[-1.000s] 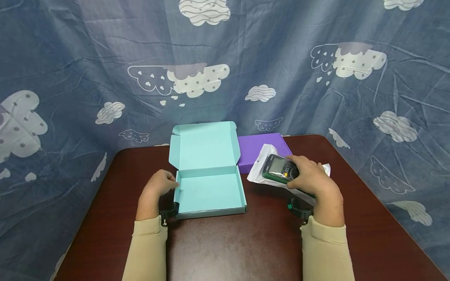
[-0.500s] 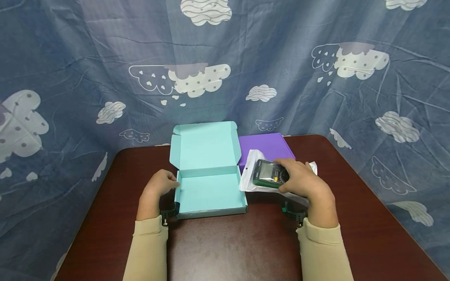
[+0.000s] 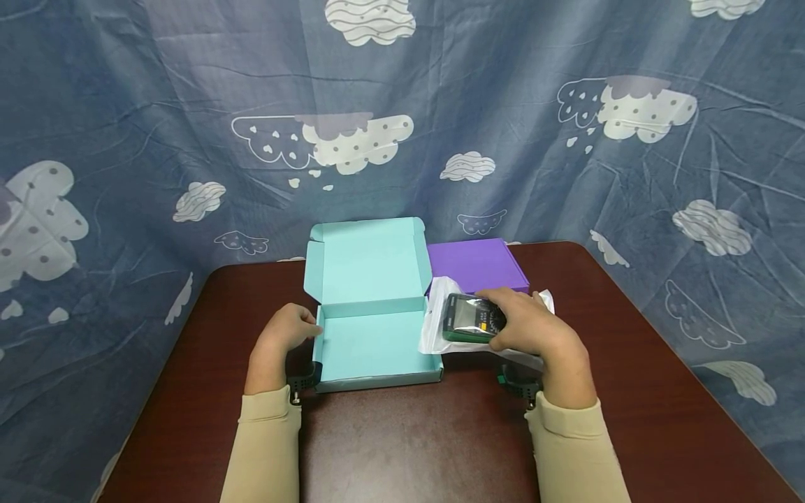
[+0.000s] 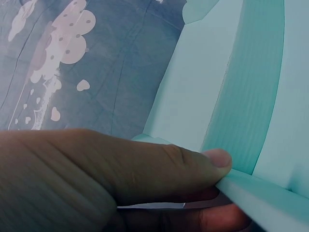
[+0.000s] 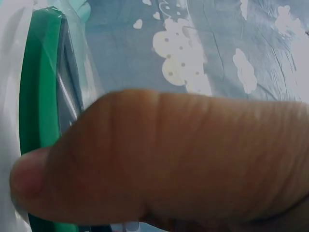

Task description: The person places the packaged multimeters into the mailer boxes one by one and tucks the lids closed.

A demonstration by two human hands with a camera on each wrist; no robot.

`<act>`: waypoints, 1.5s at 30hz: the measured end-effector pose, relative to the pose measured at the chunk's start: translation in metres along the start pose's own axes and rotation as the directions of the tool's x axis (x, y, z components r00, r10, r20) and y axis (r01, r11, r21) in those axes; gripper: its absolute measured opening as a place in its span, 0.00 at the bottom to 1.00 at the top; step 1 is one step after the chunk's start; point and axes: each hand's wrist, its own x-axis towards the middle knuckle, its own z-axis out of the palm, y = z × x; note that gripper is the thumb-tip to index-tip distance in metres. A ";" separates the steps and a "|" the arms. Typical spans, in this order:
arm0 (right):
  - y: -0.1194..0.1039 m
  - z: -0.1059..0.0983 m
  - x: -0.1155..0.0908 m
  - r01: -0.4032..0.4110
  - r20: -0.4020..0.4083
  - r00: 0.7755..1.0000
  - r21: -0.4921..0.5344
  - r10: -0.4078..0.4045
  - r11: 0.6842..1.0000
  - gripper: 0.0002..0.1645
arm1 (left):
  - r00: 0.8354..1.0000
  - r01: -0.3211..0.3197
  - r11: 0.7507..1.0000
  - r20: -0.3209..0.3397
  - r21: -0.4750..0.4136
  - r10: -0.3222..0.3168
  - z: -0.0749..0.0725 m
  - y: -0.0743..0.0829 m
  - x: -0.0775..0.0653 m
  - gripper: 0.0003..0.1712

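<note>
My right hand [image 3: 531, 325] grips a green and black digital multimeter [image 3: 467, 316] with a screen and a yellow button, sealed in a clear-fronted, white-backed plastic bag [image 3: 431, 334]. The bag's left end overlaps the right wall of an open light-teal cardboard box [image 3: 377, 382] in the head view. With thumb and fingers, my left hand [image 3: 286, 328] pinches that box's left wall. In the left wrist view, the thumb lies over the top of the teal wall [image 4: 270, 195]. The right wrist view shows my right thumb [image 5: 96, 169] against the multimeter's green side [image 5: 41, 87].
A closed purple box [image 3: 474, 262] stands behind the bag, right beside the teal box's raised lid [image 3: 371, 258]. Both rest on a dark brown table [image 3: 402, 447]. Blue cloud-patterned cloth [image 3: 402, 91] hangs close around the table's back and sides.
My right hand has carried the bagged multimeter leftward and slightly lower, from the front of the purple box to the teal box's right wall. The left hand has stayed on the left wall.
</note>
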 end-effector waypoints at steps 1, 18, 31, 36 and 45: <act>-0.001 0.001 0.000 0.002 0.003 1.000 -0.004 -0.002 1.000 0.52 | 1.000 0.000 1.000 0.000 0.000 0.000 0.000 0.000 0.000 0.07; -0.018 0.012 0.009 0.013 0.046 0.999 -0.035 -0.012 0.999 0.57 | 1.000 0.002 1.000 -0.002 0.000 -0.002 0.000 0.001 -0.002 0.08; -0.029 0.025 0.016 0.036 0.032 0.999 -0.051 -0.035 0.998 0.50 | 1.000 0.001 1.000 0.002 -0.002 -0.001 0.000 0.002 -0.003 0.09; -0.031 0.031 0.020 0.069 0.024 0.997 -0.084 -0.067 0.994 0.48 | 1.000 -0.002 1.000 0.003 -0.003 0.002 0.000 0.002 -0.002 0.09; -0.038 0.043 0.028 0.110 0.006 0.994 -0.130 -0.110 0.985 0.51 | 1.000 -0.003 1.000 -0.002 0.001 0.003 -0.001 0.001 -0.001 0.10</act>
